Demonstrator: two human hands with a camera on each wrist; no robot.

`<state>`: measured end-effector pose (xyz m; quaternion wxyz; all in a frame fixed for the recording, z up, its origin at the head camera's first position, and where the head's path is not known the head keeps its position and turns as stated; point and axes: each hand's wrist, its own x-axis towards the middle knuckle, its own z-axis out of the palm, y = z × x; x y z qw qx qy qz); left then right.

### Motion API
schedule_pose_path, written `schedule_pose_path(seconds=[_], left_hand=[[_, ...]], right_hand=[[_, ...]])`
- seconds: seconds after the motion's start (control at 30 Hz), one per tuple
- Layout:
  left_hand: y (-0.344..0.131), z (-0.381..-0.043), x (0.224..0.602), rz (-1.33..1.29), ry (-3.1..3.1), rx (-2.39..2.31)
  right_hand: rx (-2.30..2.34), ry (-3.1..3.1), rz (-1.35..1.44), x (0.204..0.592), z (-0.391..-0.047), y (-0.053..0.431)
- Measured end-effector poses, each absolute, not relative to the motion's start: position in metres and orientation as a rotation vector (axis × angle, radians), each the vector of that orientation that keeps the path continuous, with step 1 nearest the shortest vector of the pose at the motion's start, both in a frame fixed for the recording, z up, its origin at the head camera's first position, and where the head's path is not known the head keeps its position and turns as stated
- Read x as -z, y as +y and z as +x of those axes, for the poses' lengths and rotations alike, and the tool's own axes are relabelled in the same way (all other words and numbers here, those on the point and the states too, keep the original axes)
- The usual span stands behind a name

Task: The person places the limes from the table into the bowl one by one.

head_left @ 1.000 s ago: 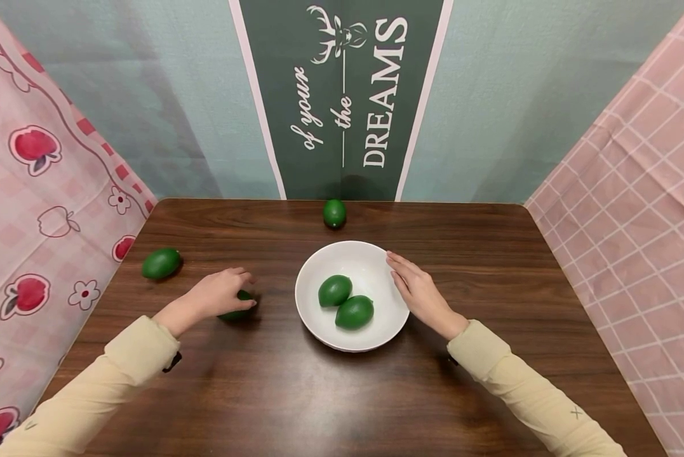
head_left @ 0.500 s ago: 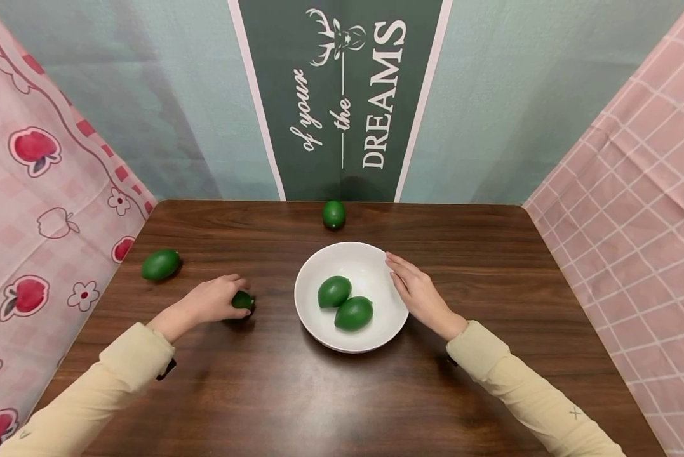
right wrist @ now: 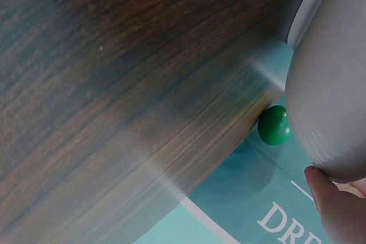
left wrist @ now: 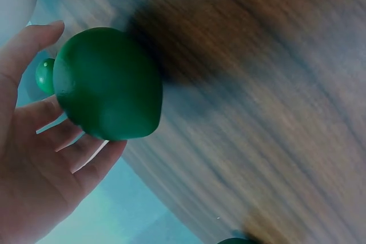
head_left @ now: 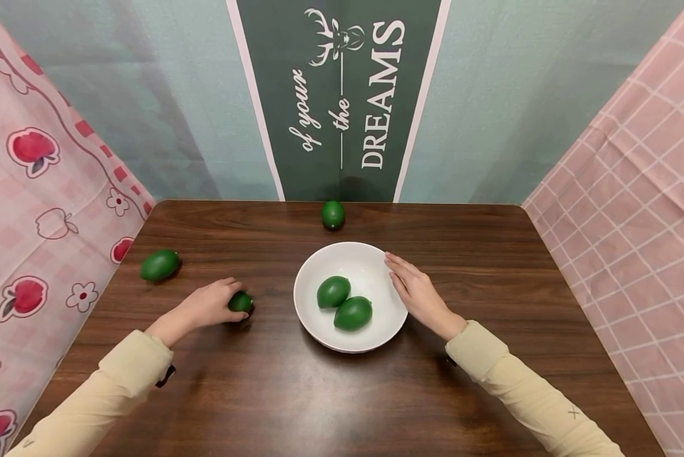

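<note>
My left hand [head_left: 201, 308] holds a green lime [head_left: 240, 302] on the left half of the table. In the left wrist view the lime [left wrist: 111, 84] sits between the thumb and the other fingers, its pointed end facing the camera. A white bowl [head_left: 350, 254] stands right of it with two limes inside, one lime [head_left: 333, 292] touching the other lime [head_left: 353, 313]. My right hand [head_left: 424, 298] rests against the bowl's right rim with its fingers straight. The right wrist view catches the bowl's outer wall [right wrist: 331, 90] and part of that hand [right wrist: 340, 212] touching it low down.
Another lime [head_left: 160, 264] lies near the table's left edge. One more lime [head_left: 333, 215] is at the far edge, behind the bowl. Hanging cloths, including a pink checked one [head_left: 633, 190], enclose the dark wooden table [head_left: 319, 406] on three sides.
My left hand has shifted slightly left and toward me, and its fingers now lie around the lime, with more of the fruit showing. My right hand and the bowl stay put.
</note>
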<state>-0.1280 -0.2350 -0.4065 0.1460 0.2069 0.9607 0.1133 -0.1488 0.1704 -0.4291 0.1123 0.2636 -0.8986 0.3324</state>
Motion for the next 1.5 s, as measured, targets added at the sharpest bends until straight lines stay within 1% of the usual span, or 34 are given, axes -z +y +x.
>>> schedule_pose_path(seconds=[0.23,0.6,1.5], left_hand=[[-0.237,-0.127,0.415,0.594,2.773,-0.399],[-0.241,-0.126,0.433,0.670,2.782,-0.504],[-0.238,-0.127,0.432,0.683,2.761,-0.486]], right_hand=[[-0.978,-2.637,0.774,0.429,-0.148,0.171],[-0.954,-2.636,0.778,0.431,-0.149,0.171],[-0.966,-2.659,0.767,0.430,-0.148,0.171]])
